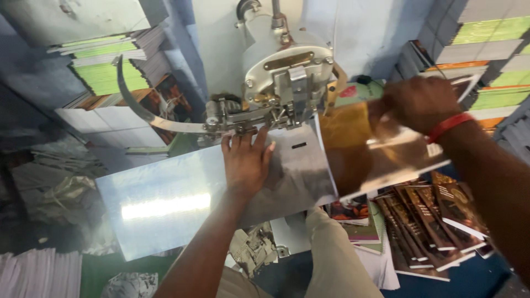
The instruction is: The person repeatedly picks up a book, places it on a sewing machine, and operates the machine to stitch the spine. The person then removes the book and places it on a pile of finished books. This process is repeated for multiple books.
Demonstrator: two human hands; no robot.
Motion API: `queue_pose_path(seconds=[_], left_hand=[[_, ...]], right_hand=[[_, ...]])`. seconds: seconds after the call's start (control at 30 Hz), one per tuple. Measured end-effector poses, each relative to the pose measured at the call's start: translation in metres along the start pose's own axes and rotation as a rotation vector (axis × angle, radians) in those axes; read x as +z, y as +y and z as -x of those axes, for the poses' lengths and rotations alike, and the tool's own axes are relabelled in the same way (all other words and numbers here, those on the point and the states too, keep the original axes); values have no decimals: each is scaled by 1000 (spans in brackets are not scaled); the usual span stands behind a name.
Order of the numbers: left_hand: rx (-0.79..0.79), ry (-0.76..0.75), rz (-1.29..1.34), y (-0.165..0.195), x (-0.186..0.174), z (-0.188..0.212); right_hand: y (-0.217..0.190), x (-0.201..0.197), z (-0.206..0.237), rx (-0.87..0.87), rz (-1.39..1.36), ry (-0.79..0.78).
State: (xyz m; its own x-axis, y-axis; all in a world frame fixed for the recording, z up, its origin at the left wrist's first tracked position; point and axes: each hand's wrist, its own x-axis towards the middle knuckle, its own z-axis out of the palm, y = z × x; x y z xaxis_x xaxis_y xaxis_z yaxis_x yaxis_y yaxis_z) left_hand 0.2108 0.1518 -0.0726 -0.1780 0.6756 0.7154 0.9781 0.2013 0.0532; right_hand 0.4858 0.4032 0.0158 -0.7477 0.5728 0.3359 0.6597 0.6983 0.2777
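Observation:
My left hand [245, 160] lies flat, fingers spread, on the shiny metal table [160, 201] of a stitching machine, fingertips just under the machine's head [287, 74]. My right hand [417, 105], with a red band at the wrist, is closed on a glossy brown booklet [386, 154] held tilted to the right of the machine head. The booklet's cover reflects light and its white page edges show along the bottom.
A curved metal lever [138, 107] sticks out left of the head. Several brown booklets [436, 221] lie fanned at the lower right. Stacks of green and white books [105, 66] stand at the back left and back right [486, 49]. Paper scraps [251, 248] lie below the table.

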Motion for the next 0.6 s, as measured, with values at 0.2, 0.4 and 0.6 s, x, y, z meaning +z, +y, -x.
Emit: queue_pose_path(seconds=[0.2,0.4,0.6], left_hand=[[-23,-38,-23,1,2,2],[-15,7,-26,4,3,3],[-17,-21,-42,3,6,4]], right_hand=[[59,-43,38,158,208,27],[90,-49,56,277,239,37],[91,-31,71,424,223,-204]])
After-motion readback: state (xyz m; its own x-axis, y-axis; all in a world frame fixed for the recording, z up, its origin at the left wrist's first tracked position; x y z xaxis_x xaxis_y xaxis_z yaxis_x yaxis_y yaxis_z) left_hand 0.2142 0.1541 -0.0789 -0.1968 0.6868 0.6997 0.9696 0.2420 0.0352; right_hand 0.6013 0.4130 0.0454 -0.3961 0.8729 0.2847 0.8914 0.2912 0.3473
